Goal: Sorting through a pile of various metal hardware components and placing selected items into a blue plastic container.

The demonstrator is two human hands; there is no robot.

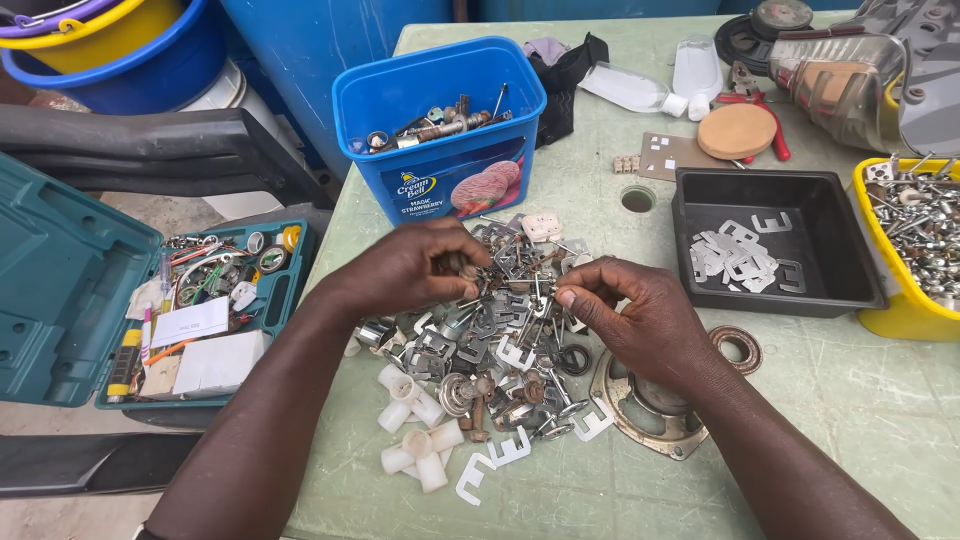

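Both hands, left hand (415,268) and right hand (640,320), pinch small parts over the mixed hardware pile (490,350) at frame centre; we should lift one flat metal bracket (515,352) at a time.

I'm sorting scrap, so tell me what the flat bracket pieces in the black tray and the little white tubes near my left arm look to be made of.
Flat bracket pieces: probably thin stamped sheet metal, a dull silvery grey with sharp cut edges. White tubes: likely plastic, matte off-white, with thick, soft-edged walls. Black tray itself looks like moulded plastic.

Blue tub (440,130), black tray (775,300), yellow bin (905,310), open teal toolcase (60,290).
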